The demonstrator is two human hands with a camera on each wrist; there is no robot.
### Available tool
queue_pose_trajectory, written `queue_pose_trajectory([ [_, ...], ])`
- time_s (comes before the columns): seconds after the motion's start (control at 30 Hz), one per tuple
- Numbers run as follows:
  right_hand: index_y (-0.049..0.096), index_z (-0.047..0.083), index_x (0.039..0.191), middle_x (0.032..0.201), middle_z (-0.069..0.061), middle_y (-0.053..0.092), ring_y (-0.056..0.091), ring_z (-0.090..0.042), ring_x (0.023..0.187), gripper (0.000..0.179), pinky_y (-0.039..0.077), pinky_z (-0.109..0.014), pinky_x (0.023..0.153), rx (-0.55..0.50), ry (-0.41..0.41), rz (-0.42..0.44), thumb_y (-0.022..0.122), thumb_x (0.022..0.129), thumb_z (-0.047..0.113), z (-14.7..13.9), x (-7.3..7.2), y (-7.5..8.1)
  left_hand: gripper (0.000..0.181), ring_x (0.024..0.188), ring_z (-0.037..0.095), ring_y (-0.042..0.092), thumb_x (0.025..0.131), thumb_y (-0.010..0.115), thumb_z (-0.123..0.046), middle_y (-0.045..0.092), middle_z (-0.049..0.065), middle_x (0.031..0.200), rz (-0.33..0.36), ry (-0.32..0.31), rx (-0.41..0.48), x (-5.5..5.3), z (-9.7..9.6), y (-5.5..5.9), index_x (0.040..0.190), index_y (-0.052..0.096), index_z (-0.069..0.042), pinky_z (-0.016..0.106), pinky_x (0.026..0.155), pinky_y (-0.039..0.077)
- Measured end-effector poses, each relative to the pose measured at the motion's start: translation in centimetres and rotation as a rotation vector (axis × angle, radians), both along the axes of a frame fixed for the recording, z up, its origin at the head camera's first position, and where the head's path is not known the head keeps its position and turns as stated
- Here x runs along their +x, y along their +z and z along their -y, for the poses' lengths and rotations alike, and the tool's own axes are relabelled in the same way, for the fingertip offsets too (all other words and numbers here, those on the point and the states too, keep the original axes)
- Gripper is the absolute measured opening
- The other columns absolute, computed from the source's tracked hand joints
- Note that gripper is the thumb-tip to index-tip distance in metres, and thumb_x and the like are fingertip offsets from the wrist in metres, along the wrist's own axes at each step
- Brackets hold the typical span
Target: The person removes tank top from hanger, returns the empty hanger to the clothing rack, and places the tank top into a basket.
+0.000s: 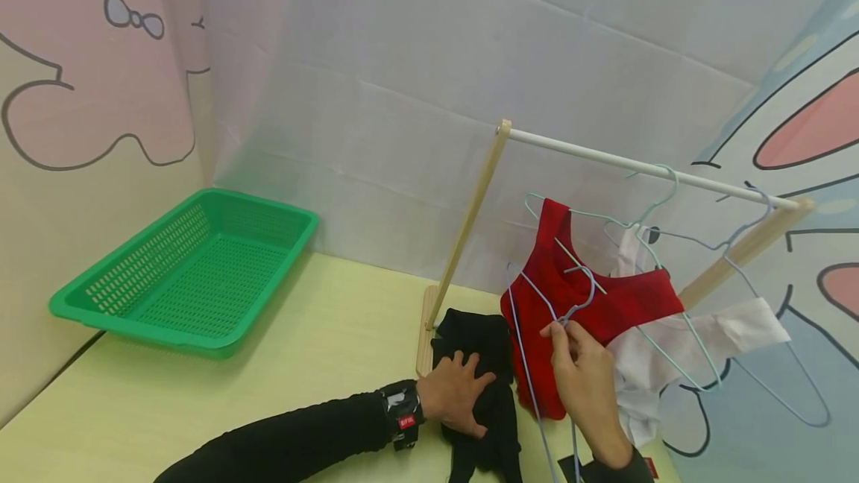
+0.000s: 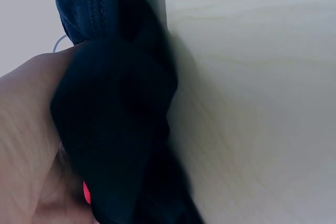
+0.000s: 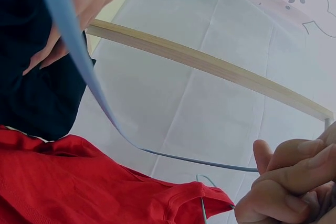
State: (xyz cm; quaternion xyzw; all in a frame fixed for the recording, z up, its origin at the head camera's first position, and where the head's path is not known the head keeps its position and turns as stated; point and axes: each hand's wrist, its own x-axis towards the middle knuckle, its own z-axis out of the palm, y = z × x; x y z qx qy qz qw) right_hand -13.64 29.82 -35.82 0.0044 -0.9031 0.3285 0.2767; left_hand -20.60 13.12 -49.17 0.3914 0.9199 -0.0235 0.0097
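Right now, the left hand (image 1: 458, 393) lies with its fingers spread on a black garment (image 1: 485, 326), which rests on the pale yellow table (image 1: 349, 326) in front of the person. At three o'clock from it, the right hand (image 1: 590, 371) pinches a lilac hanger (image 1: 593, 289) between thumb and forefinger, just below the hook; nothing hangs on that hanger, and its wire crosses in front of a red top (image 1: 557, 297).

The red top is at twelve o'clock from the right hand, tilted on a mint-green hanger (image 1: 673, 183) that hooks over a white rail (image 1: 597, 156). Toward three o'clock, a white top (image 1: 698, 335) hangs on a second lilac hanger (image 1: 731, 241), hooked near the rail's far end. A wooden post (image 1: 470, 226) holds up the near end, at twelve o'clock from the left hand, its foot beside the black garment.

At ten o'clock from the left hand, well apart, a green basket (image 1: 181, 345) sits by the wall curtain (image 1: 376, 170). A dark strap (image 1: 403, 412) with a red label circles the left wrist.
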Motion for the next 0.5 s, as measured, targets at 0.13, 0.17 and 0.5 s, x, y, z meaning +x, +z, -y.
queue_pose_trajectory([
  [0.13,0.074,0.006,0.095,0.059,0.003,0.047,0.039,-0.01,0.046,0.023,0.034,-0.028,0.043,-0.004,-0.004,0.001,0.059,0.111,0.014,0.06,0.04,0.04,0.086,0.12,0.021,0.057,0.084,0.066,-0.084,0.054,0.001,0.147,-0.02,-0.025,0.008,-0.04,0.13,-0.28,0.157,0.052,-0.039,0.032,0.085,0.053],
  [0.17,0.074,0.006,0.095,0.059,0.003,0.047,0.039,-0.01,0.046,0.023,0.034,-0.028,0.043,-0.007,-0.004,0.003,0.059,0.111,0.014,0.09,0.08,0.08,0.086,0.118,0.021,0.058,0.085,0.066,-0.084,0.055,0.001,0.145,-0.023,-0.033,0.01,-0.03,0.2,-0.29,0.156,0.052,-0.039,0.032,0.083,0.053],
  [0.5,0.073,0.004,0.096,0.059,0.0,0.047,0.039,-0.013,0.046,0.023,0.034,-0.027,0.042,-0.027,-0.013,0.032,0.059,0.111,0.013,0.19,0.31,0.25,0.08,0.103,0.016,0.06,0.089,0.066,-0.079,0.058,-0.001,0.135,-0.087,-0.094,0.018,0.34,0.76,-0.38,0.155,0.054,-0.037,0.027,0.069,0.05],
])
